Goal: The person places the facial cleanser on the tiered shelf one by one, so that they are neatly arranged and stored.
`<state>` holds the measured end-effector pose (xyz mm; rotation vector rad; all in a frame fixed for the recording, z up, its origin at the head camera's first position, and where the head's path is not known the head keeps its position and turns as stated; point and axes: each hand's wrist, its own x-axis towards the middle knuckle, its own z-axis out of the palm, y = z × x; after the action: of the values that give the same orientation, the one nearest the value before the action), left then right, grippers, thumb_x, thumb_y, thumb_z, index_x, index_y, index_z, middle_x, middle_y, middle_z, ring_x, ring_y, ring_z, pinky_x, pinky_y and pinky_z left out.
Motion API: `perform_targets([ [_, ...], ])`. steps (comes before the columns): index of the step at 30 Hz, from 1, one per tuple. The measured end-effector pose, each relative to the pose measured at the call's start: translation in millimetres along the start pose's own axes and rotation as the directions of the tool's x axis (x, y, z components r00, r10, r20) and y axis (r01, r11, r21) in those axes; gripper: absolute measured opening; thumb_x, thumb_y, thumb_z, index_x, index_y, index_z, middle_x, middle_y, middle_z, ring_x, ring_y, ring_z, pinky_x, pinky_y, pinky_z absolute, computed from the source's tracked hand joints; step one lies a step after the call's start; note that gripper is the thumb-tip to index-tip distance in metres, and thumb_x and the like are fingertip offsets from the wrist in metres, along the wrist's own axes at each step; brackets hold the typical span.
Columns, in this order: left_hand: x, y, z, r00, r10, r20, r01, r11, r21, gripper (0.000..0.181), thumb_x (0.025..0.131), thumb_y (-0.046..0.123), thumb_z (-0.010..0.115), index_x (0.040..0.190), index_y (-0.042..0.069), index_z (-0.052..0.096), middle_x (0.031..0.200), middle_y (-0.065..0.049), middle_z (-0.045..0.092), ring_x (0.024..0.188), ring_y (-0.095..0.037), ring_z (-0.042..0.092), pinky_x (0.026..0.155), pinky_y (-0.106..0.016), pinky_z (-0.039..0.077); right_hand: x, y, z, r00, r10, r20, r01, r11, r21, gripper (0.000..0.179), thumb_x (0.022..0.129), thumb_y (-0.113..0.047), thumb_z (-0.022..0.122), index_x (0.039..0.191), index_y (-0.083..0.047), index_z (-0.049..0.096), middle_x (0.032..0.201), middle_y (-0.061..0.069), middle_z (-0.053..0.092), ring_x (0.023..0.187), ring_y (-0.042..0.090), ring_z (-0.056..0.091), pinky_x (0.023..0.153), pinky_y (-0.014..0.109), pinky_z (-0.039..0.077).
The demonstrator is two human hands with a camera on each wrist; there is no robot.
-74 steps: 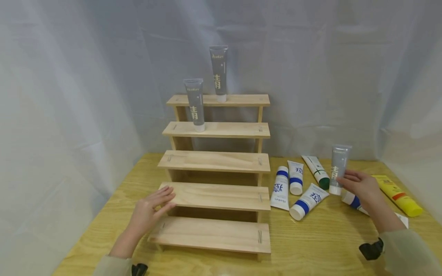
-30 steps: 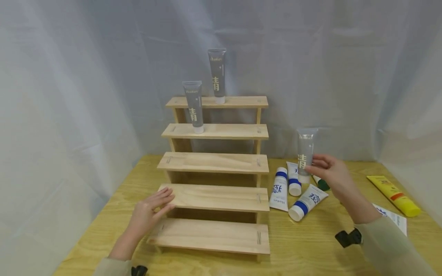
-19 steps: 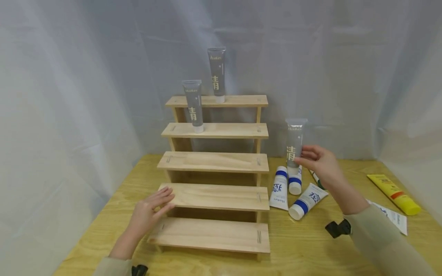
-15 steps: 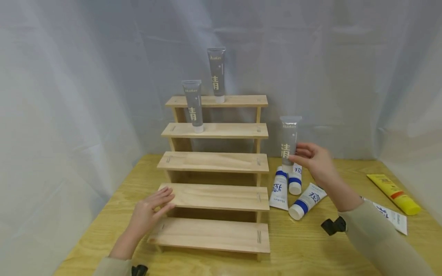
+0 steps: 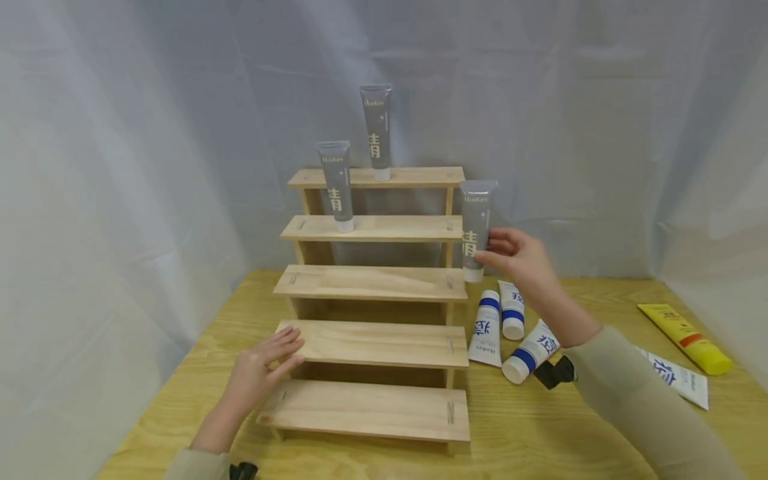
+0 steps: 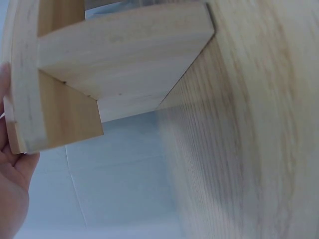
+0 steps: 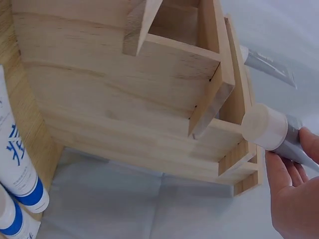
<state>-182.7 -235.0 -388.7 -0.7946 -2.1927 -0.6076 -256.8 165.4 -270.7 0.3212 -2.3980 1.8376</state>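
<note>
A grey squeeze tube with a white cap is pinched upright, cap down, between the thumb and fingers of my right hand. In the head view it overlaps the right ends of the upper-middle steps. The right wrist view shows the white cap beside the wooden stepped stand. My left hand rests on the left end of the second step from the bottom, fingers extended over it and thumb at its front edge. Similar grey tubes stand cap down on the top step and the step below.
Right of the stand, white tubes with blue bands lie on the wooden table. Another white tube lies near the right forearm, partly covered. A yellow tube lies farther right. Pale sheeting hangs behind and at both sides.
My right hand has carried the grey tube leftward and upward, from above the lying tubes to the stand's right edge. My left hand has stayed on the step.
</note>
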Motion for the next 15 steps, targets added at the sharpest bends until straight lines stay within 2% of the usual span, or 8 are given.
perform_targets([
  [5,-0.1,-0.1,0.1,1.0,-0.006,-0.001,0.006,1.0,0.01,0.027,0.067,0.012,0.073,0.09,-0.002,0.068,0.102,-0.014,0.063,0.095,-0.029,0.059,0.082,-0.028,0.046,6.0,-9.8,7.6,1.0,-0.025,-0.013,0.025,0.999,0.023,0.057,0.079,-0.018,0.068,0.125,0.003,0.042,0.121,0.019,0.051,0.11,0.027,0.049,0.097,0.037,0.038],
  [10,-0.7,-1.1,0.7,1.0,-0.011,0.005,0.011,1.0,0.009,0.027,0.068,0.015,0.073,0.09,-0.001,0.068,0.101,-0.014,0.063,0.095,-0.029,0.059,0.088,-0.017,0.04,12.1,-18.8,15.5,0.999,-0.045,-0.024,0.045,0.999,0.019,0.055,0.08,-0.019,0.067,0.124,0.003,0.044,0.12,0.018,0.052,0.11,0.027,0.049,0.099,0.038,0.035],
  [15,-2.0,-3.4,1.7,1.0,-0.017,0.005,0.017,1.0,-0.003,0.028,0.072,0.02,0.071,0.09,-0.001,0.068,0.101,-0.015,0.062,0.096,-0.028,0.058,0.089,-0.016,0.038,20.5,-25.4,23.7,0.996,-0.071,-0.045,0.075,0.994,0.079,0.05,0.08,-0.012,0.067,0.122,0.004,0.046,0.118,0.02,0.053,0.107,0.027,0.051,0.098,0.037,0.037],
])
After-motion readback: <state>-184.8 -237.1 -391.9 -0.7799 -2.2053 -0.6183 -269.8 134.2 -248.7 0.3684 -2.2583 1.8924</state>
